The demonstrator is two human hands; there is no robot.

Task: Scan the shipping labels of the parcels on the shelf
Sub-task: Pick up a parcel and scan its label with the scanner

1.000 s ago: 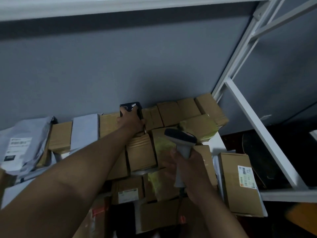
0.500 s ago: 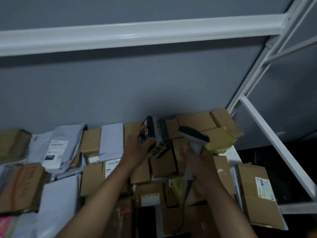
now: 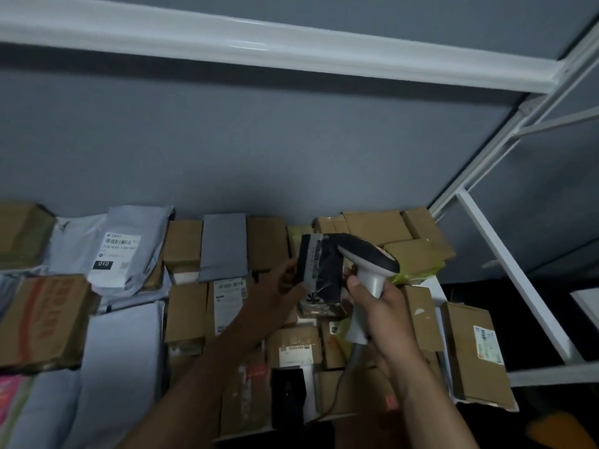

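My left hand (image 3: 275,290) grips a small black box parcel (image 3: 321,273) and holds it upright above the pile of parcels on the shelf. My right hand (image 3: 382,306) grips the handle of a white and black barcode scanner (image 3: 369,264). The scanner's head sits right beside the black box, at its upper right. The scanner's cable (image 3: 340,393) hangs down past my right wrist. Many brown cardboard boxes (image 3: 376,226) and grey mailer bags (image 3: 129,251) with white shipping labels (image 3: 118,252) cover the shelf.
A white shelf beam (image 3: 291,43) runs overhead. White frame struts (image 3: 505,273) stand at the right end of the shelf. A grey wall (image 3: 259,140) backs the parcels. A labelled brown box (image 3: 473,348) lies at the right edge.
My left hand took the black box from the back row, lifted it and turned it upright. The scanner in my right hand came up close beside the box.
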